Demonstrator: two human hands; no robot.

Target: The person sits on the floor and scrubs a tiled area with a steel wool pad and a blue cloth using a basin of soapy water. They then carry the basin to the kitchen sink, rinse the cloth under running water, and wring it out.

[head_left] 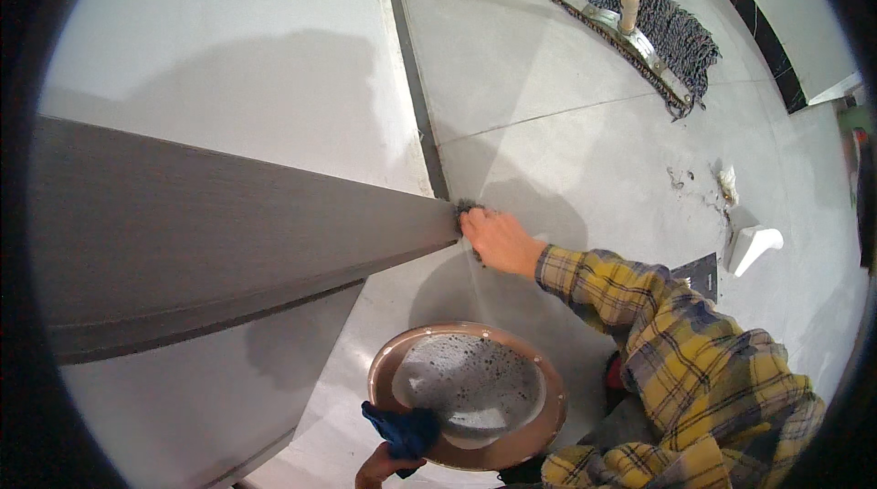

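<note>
My right hand (503,239) grips a dark grey scouring pad (468,205), seemingly steel wool, mostly hidden under the fingers. It presses the pad to the narrow bottom end of a dark wood-grain door frame (240,221), at floor level. Below it, a copper-coloured basin (553,413) holds cloudy water topped with grey suds (473,379). At the basin's near left rim, my left hand (384,465) holds a bunched dark blue cloth (404,431); that hand is partly cut off by the frame.
A string mop (644,23) with a wooden handle stands at the upper right on the grey tiled floor (521,78). Crumpled white paper (728,185), dark debris, a white plastic piece (754,248) and a black flat sheet (700,275) lie to the right. A white wall (240,64) rises at left.
</note>
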